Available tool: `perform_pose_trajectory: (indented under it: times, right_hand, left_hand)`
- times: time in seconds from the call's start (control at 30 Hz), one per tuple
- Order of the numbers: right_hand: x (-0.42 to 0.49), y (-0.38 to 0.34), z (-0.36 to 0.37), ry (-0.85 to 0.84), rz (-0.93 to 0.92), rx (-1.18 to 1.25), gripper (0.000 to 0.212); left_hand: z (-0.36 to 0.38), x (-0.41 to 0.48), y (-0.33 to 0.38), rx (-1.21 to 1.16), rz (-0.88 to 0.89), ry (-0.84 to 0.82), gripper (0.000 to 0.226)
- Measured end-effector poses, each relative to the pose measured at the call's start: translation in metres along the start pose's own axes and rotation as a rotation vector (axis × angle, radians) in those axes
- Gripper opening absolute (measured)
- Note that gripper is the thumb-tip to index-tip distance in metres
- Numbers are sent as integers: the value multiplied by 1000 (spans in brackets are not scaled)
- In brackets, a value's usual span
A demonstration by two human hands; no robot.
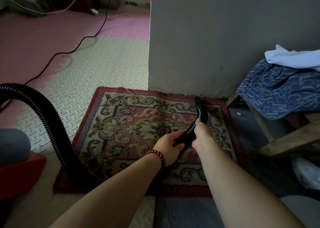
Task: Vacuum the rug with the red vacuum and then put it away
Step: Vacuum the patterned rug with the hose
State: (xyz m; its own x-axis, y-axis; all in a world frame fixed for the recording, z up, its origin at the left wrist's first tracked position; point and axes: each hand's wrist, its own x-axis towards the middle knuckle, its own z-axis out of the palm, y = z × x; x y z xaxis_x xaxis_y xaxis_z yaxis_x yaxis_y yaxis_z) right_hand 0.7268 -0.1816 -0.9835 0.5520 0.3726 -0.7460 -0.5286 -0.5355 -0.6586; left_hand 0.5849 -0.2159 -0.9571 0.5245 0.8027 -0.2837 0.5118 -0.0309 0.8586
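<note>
"Both hands on the hose (52, 118)?"

"Yes. The left hand (170, 145) and right hand (201, 135) each wrap its black end. Its nozzle (199, 104) touches the rug (129, 129) at the far edge, close against the wall (207, 45)."

"And the red vacuum (19, 174)?"

"At the left, off the rug on the foam mat (103, 63), with the hose arching over from it."

"Risks?"

"Suction may lift that small rug's frayed border. Pulling further could tip the vacuum, or tighten the power cord (74, 49) trailing across the floor."
</note>
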Motion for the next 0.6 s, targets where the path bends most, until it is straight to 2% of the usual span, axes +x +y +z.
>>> perform_pose_trajectory:
  times: [0.17,0.3,0.6]
  right_hand:
    - [0,-6,-6,-14,-16,23,61]
    - [7,-13,-12,-1,-36,47,55]
    - [6,5,-30,141,-35,66,50]
  left_hand:
    - [11,9,5,-4,-1,-1,47]
    - [16,15,14,17,18,0,47]
    - [27,6,9,55,6,-56,47]
